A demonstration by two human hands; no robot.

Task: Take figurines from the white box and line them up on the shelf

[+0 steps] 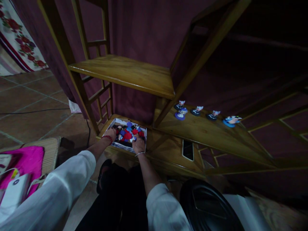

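Observation:
A shallow cardboard box (145,132) with white inner walls sits on the low wooden shelf. Small toy figurines (127,135) in red, blue and black lie jumbled inside. My left hand (111,133), with a red bead bracelet at the wrist, is curled at the box's left wall; its fingertips are hard to see. Over the front right of the box is my right hand (139,144), with a pale bangle. Its closed fingers are on a small white-and-blue figurine (133,139) among the others.
Several figurines stand along the wooden shelf (216,136) at right, among them a purple-haired one (181,113). An upper shelf (127,75) juts out above the box. A dark-centred rectangular opening (188,150) is at lower right. A black round stool (209,205) stands beside my right arm.

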